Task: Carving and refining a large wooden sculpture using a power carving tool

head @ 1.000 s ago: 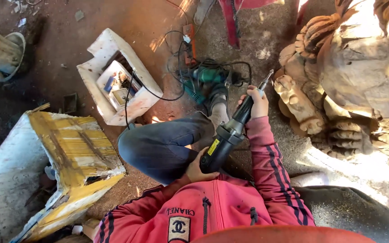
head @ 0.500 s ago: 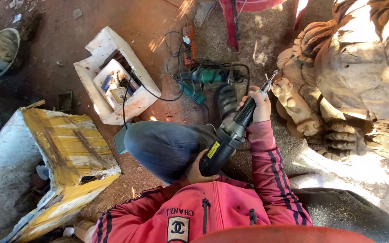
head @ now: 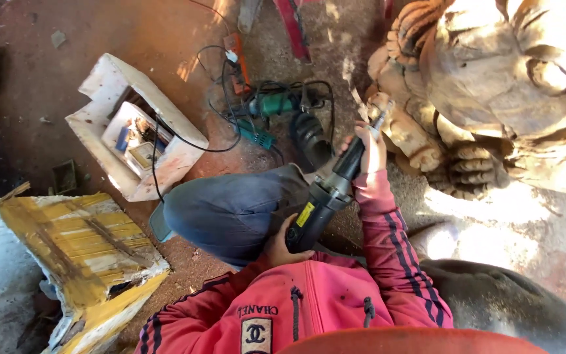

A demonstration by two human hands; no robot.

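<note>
On the dirt floor (head: 67,39) left of the raised knee (head: 230,210) sit a white broken box (head: 109,92) w/ small bits inside, a teal power tool (head: 273,105) in tangled black cords, an orange plug strip (head: 237,62), and a yellow-painted slab (head: 73,242) at lower left; the knee blocks part of the cords. Left hand (head: 283,242) is wrapped tight round the rear of a black die grinder (head: 325,196) w/ a small yellow rectangular label on its body, right hand (head: 368,147) clamped round its slim neck near the front. Grinder runs diagonally up-right, tip touching the wooden carving (head: 492,85), just by its clawed foot (head: 470,167).
</note>
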